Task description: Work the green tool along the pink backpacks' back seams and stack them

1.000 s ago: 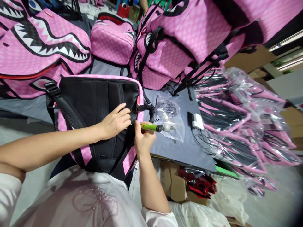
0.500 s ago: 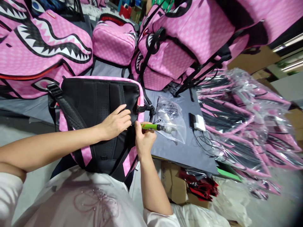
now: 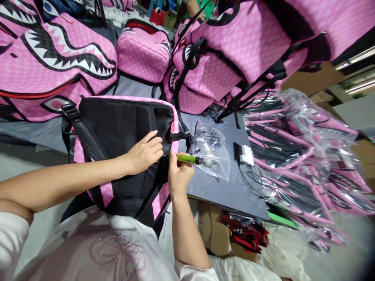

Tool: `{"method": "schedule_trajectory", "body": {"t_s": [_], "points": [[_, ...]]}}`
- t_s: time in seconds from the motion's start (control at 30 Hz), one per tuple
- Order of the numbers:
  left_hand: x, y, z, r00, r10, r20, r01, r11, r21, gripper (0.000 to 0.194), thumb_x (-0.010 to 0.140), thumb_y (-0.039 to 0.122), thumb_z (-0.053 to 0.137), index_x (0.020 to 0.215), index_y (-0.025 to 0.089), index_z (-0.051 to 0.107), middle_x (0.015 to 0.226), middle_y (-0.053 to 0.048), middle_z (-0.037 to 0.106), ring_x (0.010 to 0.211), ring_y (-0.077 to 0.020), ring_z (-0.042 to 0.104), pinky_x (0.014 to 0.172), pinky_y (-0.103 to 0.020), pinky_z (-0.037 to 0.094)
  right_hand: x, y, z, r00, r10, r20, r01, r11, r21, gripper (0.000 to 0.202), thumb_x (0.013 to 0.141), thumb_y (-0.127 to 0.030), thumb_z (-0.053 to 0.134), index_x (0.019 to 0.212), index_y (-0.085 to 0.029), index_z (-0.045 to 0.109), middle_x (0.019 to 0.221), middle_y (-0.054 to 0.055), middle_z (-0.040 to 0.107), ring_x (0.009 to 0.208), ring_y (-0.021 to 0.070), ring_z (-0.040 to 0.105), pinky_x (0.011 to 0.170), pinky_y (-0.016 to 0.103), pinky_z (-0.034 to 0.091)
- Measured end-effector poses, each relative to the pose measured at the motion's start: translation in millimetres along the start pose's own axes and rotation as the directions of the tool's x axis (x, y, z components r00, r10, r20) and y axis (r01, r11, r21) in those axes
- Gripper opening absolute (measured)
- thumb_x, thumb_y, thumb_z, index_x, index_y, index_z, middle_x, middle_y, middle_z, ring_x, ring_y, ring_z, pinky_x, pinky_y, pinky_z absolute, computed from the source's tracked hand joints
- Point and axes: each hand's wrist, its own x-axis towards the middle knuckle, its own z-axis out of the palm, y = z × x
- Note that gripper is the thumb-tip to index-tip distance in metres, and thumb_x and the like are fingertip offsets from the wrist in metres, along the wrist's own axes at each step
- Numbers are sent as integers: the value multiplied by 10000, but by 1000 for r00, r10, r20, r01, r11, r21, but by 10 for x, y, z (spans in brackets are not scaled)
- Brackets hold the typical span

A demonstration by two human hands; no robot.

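A black backpack (image 3: 117, 117) with pink checked edging lies back panel up against my body, partly over the table edge. My left hand (image 3: 145, 153) rests on that panel near its right side, fingers bent and gathered against the fabric; its thumb is hidden. Beside it, my right hand (image 3: 180, 173) grips a slim green tool (image 3: 187, 159) with a black collar and pale end, thumb along the handle. The tool's other end points toward my left fingertips, where its tip is hard to make out. A black strap with a buckle (image 3: 180, 136) sits just above my right hand.
Pink shark-mouth bags (image 3: 67, 50) and a small pink case (image 3: 143, 52) stand behind. A clear plastic bag (image 3: 212, 144) and a white charger (image 3: 246, 155) with a cable lie on the grey table (image 3: 234, 187). Plastic-wrapped bags (image 3: 293, 148) are piled right; a cardboard box (image 3: 215, 228) is below.
Both hands stay almost where they were on the backpack. My right hand and the green tool have shifted very slightly right and down; the whole view has moved a little.
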Motion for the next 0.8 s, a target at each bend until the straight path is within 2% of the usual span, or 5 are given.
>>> {"method": "schedule_trajectory", "body": {"t_s": [0.23, 0.4, 0.53, 0.67, 0.8], "points": [[8, -18, -16, 1000, -3, 12, 3, 1000, 13, 160, 947, 216, 555, 842, 149, 656, 886, -55, 686, 1077, -244, 618, 1159, -506, 429, 31, 9, 18, 999, -34, 24, 33, 999, 36, 381, 906, -535, 598, 807, -170, 637, 697, 53, 691, 576, 180, 643, 585, 292, 494], [-49, -10, -164, 1000, 3, 24, -2, 1000, -26, 92, 914, 193, 586, 862, 147, 647, 940, -79, 688, 1104, -263, 613, 1147, -514, 413, -55, -119, 40, 994, -103, 21, 102, 994, 29, 350, 951, -485, 557, 805, -183, 658, 695, 57, 711, 587, 178, 666, 606, 280, 515], [-42, -78, -306, 998, 58, 29, -59, 997, 57, 81, 909, 206, 593, 881, 144, 637, 944, -92, 690, 1012, -275, 639, 1067, -530, 436, -89, -206, 54, 990, -141, 1, 141, 988, 57, 261, 932, -413, 628, 813, -186, 674, 746, 53, 735, 659, 186, 709, 647, 260, 523], [3, -25, -688, 990, 131, 61, -136, 987, 82, 157, 930, 269, 574, 820, 162, 606, 817, -62, 670, 787, -235, 638, 883, -479, 486, -187, -331, -105, 982, -189, -2, 187, 968, 168, 252, 904, -411, 675, 790, -186, 681, 751, 41, 736, 670, 179, 714, 664, 253, 535], [-71, -9, -1254, 997, 25, 71, -26, 999, 25, 168, 938, 364, 517, 890, 227, 601, 853, -50, 703, 759, -270, 659, 770, -497, 451, -253, -647, -516, 950, -314, -3, 292, 880, 374, 288, 920, -463, 657, 816, -198, 693, 820, 24, 756, 739, 150, 726, 700, 225, 559]]}}
